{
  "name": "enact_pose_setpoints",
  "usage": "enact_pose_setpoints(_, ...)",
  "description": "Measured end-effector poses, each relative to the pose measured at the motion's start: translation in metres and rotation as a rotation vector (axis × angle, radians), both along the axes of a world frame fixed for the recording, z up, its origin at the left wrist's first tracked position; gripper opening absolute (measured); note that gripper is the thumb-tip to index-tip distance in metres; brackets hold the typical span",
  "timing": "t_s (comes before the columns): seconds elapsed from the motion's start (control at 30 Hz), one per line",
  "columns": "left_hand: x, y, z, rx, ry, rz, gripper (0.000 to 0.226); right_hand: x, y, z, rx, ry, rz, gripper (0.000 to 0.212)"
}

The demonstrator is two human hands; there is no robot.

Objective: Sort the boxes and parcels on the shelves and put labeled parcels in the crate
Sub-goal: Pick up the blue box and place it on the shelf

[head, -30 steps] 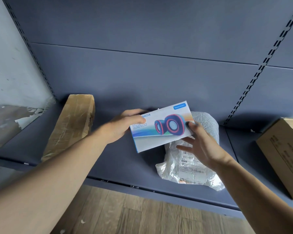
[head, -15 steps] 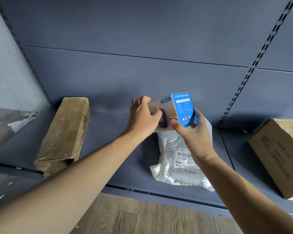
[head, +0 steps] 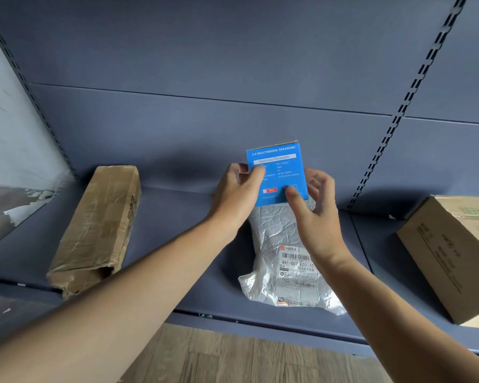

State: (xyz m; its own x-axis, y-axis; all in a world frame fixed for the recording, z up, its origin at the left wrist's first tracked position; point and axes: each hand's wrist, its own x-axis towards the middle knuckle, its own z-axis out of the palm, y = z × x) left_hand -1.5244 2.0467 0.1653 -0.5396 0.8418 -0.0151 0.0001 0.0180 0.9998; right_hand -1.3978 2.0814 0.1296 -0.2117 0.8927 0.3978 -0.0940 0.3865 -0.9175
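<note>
The speaker box (head: pixel 277 172) has turned: a second ago its long front with the pink and blue speaker picture faced the camera, and now its blue panel headed "2.0 MULTIMEDIA SPEAKERS" does, standing nearly upright. It has also moved from over the upper half of the silver parcel (head: pixel 274 230) to that parcel's far end, uncovering more crinkled wrap. The left hand (head: pixel 235 197) has shifted from gripping the box's end to pinching the panel's left edge with its thumb. The right hand (head: pixel 315 217) now sets its thumb low on the panel, fingers (head: pixel 320 183) spread behind the right edge, so the parcel's label (head: pixel 296 269) shows its barcode.
</note>
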Motion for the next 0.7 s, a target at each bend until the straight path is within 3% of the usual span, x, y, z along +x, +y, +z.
enact_pose_setpoints(0.2, 0.001, 0.0, -0.003, 0.012, 0.107, -0.066, 0.091, -0.001, -0.002, -0.01, 0.256, -0.172, 0.006, 0.033)
enact_pose_setpoints(0.33, -0.003, 0.0, -0.007, -0.02, 0.075, 0.002, 0.102, 0.0, -0.003, -0.012, 0.351, -0.238, 0.051, 0.041)
enact_pose_setpoints(0.47, -0.012, -0.001, -0.011, -0.023, -0.019, -0.034, 0.071, 0.004, 0.002, -0.01, 0.297, -0.285, 0.071, 0.035)
enact_pose_setpoints(0.57, -0.023, -0.005, -0.013, 0.0, -0.122, -0.09, 0.047, 0.009, 0.012, -0.01, 0.258, -0.323, -0.084, 0.022)
enact_pose_setpoints(0.7, -0.034, -0.009, -0.019, 0.029, -0.114, -0.164, 0.05, 0.021, 0.021, -0.016, 0.169, -0.382, -0.2, 0.035)
